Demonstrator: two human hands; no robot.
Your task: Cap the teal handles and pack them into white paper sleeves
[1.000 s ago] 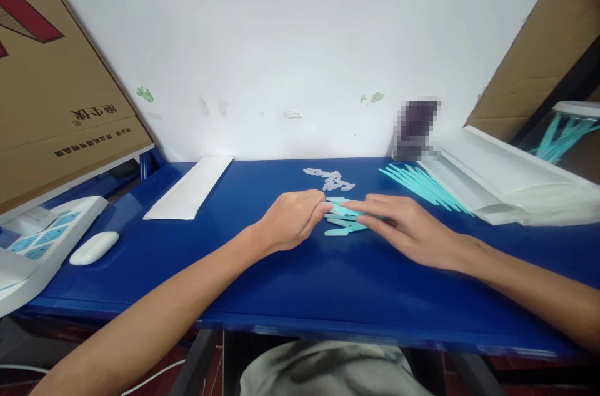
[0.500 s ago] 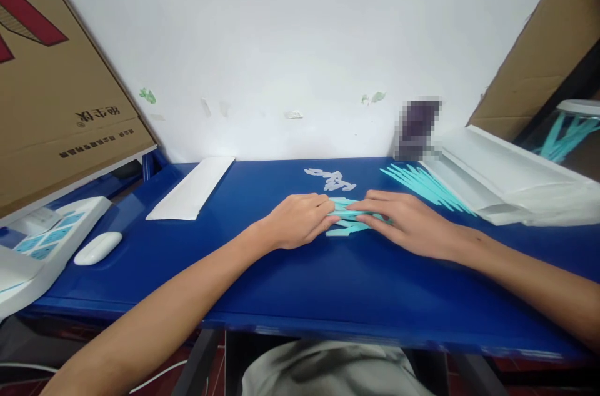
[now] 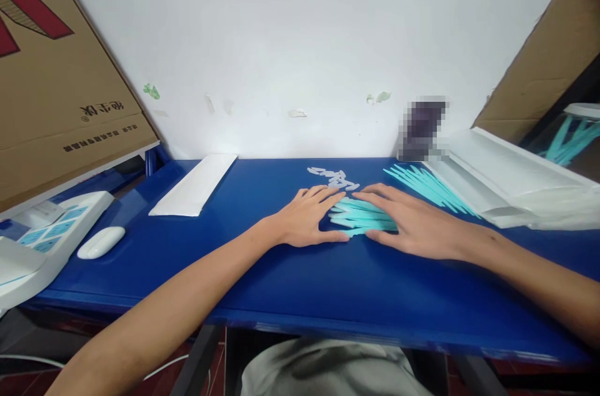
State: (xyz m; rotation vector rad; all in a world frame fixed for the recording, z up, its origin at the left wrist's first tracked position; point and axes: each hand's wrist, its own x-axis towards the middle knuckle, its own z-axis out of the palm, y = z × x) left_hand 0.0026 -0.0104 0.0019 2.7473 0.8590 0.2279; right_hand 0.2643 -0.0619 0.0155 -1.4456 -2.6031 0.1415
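Observation:
A loose bundle of thin turquoise strips (image 3: 360, 215) lies on the blue table between my hands. At its left end my left hand (image 3: 304, 218) is spread, thumb along the near side and fingers along the far side. My right hand (image 3: 412, 224) arches over the right end, with thumb and fingers apart around the bundle. Part of that end is hidden under my right palm. Just behind the bundle lie several small whitish pieces (image 3: 334, 177). Another fan of turquoise strips (image 3: 429, 187) rests beyond my right hand.
A white open tray-like package (image 3: 497, 177) is at the right, near a clear container of turquoise strips (image 3: 567, 140). To the left are a flat white packet (image 3: 194, 187), a white mouse-shaped object (image 3: 102, 242) and a white device (image 3: 56, 240). A white wall (image 3: 281, 40) stands behind.
Both hands have loosened from a pinch on the turquoise strips and spread around the bundle's ends. The strips now lie closer together, and more of them shows. The view has shifted slightly.

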